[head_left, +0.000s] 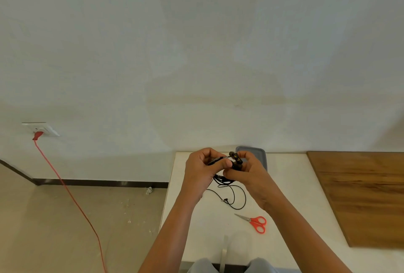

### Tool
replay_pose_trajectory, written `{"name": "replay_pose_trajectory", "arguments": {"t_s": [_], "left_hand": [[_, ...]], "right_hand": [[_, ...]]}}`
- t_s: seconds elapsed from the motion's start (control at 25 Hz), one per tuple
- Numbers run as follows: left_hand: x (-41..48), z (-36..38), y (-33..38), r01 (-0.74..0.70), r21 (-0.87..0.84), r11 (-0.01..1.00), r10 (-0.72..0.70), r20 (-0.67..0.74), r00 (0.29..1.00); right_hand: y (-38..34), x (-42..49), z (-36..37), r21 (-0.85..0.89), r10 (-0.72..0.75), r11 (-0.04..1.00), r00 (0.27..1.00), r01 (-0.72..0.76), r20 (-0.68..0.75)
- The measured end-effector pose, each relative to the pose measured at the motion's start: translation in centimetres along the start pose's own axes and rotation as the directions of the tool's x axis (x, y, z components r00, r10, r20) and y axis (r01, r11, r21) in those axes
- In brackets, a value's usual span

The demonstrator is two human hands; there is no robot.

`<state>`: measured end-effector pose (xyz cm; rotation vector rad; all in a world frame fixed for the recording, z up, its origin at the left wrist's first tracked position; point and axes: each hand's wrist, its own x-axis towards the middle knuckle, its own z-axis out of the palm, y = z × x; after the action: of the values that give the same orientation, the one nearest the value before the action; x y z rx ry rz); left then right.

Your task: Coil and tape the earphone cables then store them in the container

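Right hand (249, 174) partly hides the grey container (261, 154).

On the white table (290, 185): grey plastic container (260, 154) at the back, black earphone cable (237, 199) before it, red-handled scissors (255, 222) nearest, brown wooden board (360, 196) to the right.

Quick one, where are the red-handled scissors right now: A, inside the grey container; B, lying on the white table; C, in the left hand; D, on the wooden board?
B: the scissors lie flat on the white table, untouched, nearer the person than the dangling earphone cable.
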<state>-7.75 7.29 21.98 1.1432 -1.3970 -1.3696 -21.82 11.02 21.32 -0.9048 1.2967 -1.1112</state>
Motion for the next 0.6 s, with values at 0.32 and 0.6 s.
{"name": "replay_pose_trajectory", "arguments": {"t_s": [0.32, 0.6], "left_hand": [[-0.8, 1.0, 0.1, 0.053, 0.018, 0.998, -0.051, -0.074, 0.996], [-1.9, 1.4, 0.1, 0.155, -0.052, 0.987, -0.158, -0.059, 0.986]], "right_hand": [[0.3, -0.5, 1.0, -0.304, -0.273, 0.933, 0.93, 0.193, -0.246], [0.3, -0.8, 1.2, -0.321, -0.354, 0.911, 0.891, 0.259, -0.285]]}}
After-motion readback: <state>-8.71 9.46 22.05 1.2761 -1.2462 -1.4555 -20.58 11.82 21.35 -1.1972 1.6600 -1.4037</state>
